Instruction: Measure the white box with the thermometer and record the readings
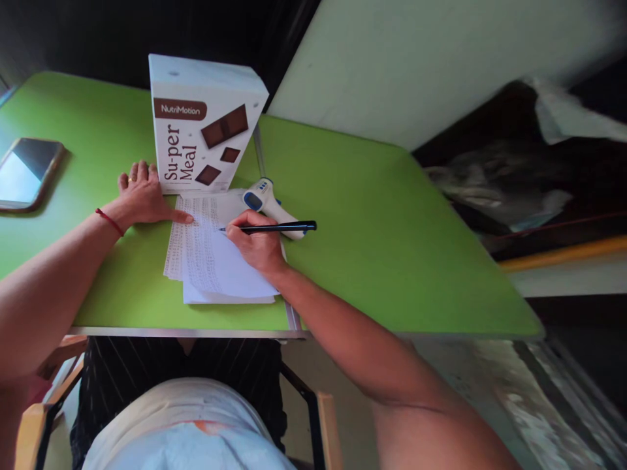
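Note:
My right hand (258, 247) is closed around a black pen (289, 226), its tip at the paper. Beneath it lies a stack of paper sheets (235, 274), the top one covered on its left side with columns of small handwriting. My left hand (147, 199) rests with fingers spread, the thumb lying on the sheets' left edge and the other fingers by the base of a white box (196, 150) marked "Su-per Meal". A white and blue infrared thermometer (267, 199) lies just beyond my right hand, partly over the paper's upper right corner.
A phone (29, 175) lies at the left on the green folding table (372, 228). The box stands upright at the back, near a pale wall (362, 72). Dark shelving with crumpled plastic (509, 186) is at the right.

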Tool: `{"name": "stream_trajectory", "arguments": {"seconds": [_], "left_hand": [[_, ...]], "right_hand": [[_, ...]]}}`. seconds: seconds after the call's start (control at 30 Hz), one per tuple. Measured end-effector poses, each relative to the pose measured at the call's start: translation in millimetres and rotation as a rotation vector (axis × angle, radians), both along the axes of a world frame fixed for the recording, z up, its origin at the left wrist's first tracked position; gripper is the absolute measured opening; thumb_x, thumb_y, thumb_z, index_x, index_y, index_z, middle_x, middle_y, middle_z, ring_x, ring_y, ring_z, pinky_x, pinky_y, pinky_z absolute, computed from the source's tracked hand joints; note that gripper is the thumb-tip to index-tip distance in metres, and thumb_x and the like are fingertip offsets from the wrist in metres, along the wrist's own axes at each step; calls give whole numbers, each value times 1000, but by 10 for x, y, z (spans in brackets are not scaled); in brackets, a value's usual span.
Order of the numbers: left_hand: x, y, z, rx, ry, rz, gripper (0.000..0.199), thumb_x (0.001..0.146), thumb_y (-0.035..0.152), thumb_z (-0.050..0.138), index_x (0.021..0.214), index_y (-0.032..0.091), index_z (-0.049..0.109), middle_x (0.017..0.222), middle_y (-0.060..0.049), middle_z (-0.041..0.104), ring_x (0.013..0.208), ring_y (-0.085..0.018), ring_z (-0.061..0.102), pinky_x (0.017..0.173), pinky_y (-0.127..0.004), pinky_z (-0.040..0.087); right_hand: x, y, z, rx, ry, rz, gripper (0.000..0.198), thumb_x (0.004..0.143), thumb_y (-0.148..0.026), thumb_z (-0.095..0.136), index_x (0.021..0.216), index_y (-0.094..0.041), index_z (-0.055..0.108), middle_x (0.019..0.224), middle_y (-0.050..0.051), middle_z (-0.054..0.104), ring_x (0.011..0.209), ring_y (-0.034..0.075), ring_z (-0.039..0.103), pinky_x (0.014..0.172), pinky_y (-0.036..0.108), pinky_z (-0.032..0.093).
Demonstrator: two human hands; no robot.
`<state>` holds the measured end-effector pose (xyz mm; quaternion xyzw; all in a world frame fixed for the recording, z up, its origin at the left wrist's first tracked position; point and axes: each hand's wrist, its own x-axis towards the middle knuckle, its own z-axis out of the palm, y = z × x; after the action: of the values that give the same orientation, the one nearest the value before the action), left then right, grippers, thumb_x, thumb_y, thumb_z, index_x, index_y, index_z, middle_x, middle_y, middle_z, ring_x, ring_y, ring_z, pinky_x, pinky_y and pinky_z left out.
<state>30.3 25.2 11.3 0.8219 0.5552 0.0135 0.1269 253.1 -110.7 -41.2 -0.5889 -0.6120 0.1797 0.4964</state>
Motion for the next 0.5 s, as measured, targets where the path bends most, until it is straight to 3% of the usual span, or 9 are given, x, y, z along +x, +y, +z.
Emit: {"name": "stream_trajectory", "arguments": {"seconds": [0.17, 0.5], "left_hand": [[-11, 5, -9, -1, 1, -15, 166, 57, 102, 75, 183, 19, 7, 186, -25, 22, 174, -53, 10, 139, -62, 12], [-25, 35, -30, -22, -39, -26, 167, 56, 100, 77, 183, 18, 6, 186, -27, 20, 174, -55, 6, 139, -65, 8]], "right_hand": [[9, 5, 5, -4, -43, -19, 20, 84, -18, 70, 69, -26, 59, 63, -5, 64, 61, 16, 58, 62, 30, 52], [-21, -10, 48, -53, -8, -28, 20, 82, -18, 71, 67, -26, 60, 63, -5, 64, 62, 16, 57, 62, 30, 51]]}}
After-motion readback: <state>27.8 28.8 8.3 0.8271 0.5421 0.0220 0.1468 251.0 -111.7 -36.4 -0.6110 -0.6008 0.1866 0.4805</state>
